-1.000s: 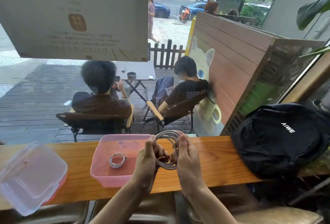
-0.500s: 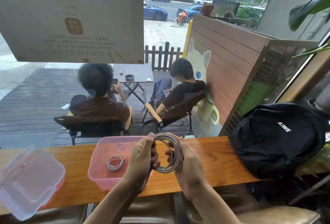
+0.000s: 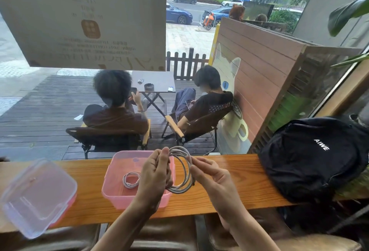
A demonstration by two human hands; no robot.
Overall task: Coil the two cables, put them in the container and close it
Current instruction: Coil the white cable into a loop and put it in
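The second grey cable point(image 3: 182, 170) is wound into a loose hoop of several turns and held in the air, just above the right edge of the pink container point(image 3: 119, 194). The left hand point(image 3: 154, 176) grips the hoop's left side, its fingers curled round the bundled strands with the thumb lying along the top. The right hand point(image 3: 211, 178) steadies the right side, thumb and forefinger pinching the strands where they pass between them, the other fingers loosely bent below; whether the cable's free end is tucked in cannot be made out. The first cable point(image 3: 131, 179) already lies as a small flat coil on the floor of the container, which stands open on the wooden counter point(image 3: 229, 196). So the task looks a little past halfway: one cable is coiled and stowed, the other looks coiled but is not yet inside, and the box is not closed. What remains, by my reading, is to lower the hoop beside the small coil, perhaps tightening it to fit within the walls, then fetch the clear lid point(image 3: 36, 196), which lies at the counter's left end, well apart from the container, and press it on. A black backpack point(image 3: 311, 158) rests at the right end.
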